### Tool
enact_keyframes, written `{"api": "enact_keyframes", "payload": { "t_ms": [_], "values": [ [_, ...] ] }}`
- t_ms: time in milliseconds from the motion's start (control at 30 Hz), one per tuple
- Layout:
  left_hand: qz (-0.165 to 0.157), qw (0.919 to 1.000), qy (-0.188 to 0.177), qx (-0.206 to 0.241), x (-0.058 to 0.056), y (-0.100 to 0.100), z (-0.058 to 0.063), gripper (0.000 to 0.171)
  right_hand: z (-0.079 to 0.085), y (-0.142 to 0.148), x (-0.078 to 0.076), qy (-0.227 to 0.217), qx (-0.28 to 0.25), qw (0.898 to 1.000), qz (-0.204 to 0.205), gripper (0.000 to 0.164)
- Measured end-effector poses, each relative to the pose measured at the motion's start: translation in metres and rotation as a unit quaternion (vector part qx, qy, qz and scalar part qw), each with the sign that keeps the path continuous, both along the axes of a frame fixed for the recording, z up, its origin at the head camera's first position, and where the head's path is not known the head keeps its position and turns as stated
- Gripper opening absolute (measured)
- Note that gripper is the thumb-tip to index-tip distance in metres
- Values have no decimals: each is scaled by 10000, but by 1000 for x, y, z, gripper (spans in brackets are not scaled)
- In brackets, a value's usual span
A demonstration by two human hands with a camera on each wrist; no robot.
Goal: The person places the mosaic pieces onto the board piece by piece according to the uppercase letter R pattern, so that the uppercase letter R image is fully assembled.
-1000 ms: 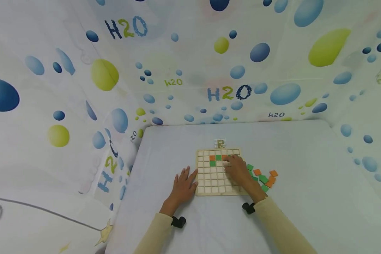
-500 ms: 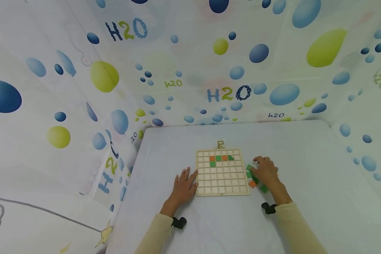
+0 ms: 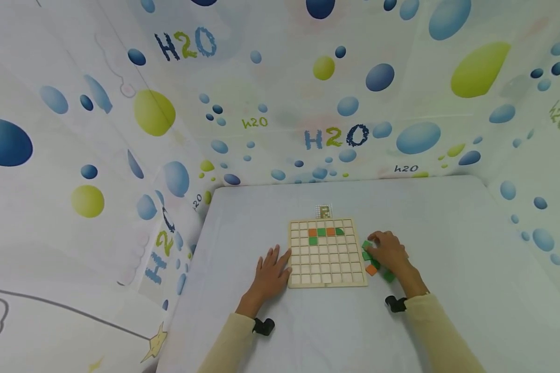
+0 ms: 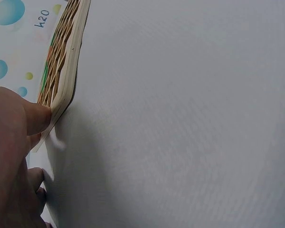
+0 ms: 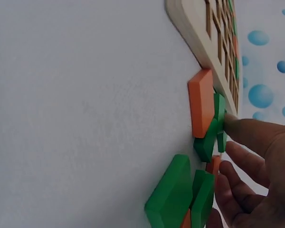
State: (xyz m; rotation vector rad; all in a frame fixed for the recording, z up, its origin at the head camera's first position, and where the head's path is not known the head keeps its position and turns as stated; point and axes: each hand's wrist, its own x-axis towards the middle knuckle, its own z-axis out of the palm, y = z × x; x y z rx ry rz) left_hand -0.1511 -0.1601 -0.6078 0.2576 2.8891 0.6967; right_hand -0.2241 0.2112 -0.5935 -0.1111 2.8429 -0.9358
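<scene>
A wooden grid board (image 3: 326,262) lies flat on the white table. Its upper rows hold orange and green square tiles and a green tile with a rounded corner (image 3: 339,231). My left hand (image 3: 269,274) rests with fingers spread along the board's left edge; in the left wrist view a digit touches the wooden rim (image 4: 69,80). Right of the board, my right hand (image 3: 389,252) pinches a green tile (image 3: 366,244) between thumb and index finger, over the loose pile. The right wrist view has an orange tile (image 5: 202,102) and a large green tile (image 5: 171,192) beside the fingers.
A small pattern card (image 3: 324,211) with a brown figure lies just behind the board. Other loose tiles, among them an orange one (image 3: 371,270), lie close to the board's right edge, partly under my right hand. A printed cloth wall (image 3: 280,103) stands behind the table.
My right hand has left the board's upper right, uncovering the rounded green tile there, and moved right to the loose tiles; its thumb and index finger have closed in. My left hand has stayed put.
</scene>
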Motion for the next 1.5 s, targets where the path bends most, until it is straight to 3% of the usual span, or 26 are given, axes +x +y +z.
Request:
{"api": "enact_keyframes", "payload": {
  "t_ms": [167,400,767,1100,1367,1500],
  "values": [
    [-1,10000,56,32,-1,1,0,56,0,-3,-2,233,-159,9996,29,31],
    [16,10000,70,7,-1,1,1,56,-1,-4,-6,25,-293,9996,-46,36],
    [-5,10000,57,58,0,0,3,55,-5,-1,-12,162,-475,9987,99,29],
    [1,9998,111,158,1,1,0,56,-9,-4,-22,51,-604,9981,142,33],
    [38,9999,-46,89,1,1,2,56,-8,-20,-27,125,-1004,9940,420,36],
    [36,10000,-21,63,0,0,0,56,-7,-34,-25,234,-912,9941,545,34]
  ]
}}
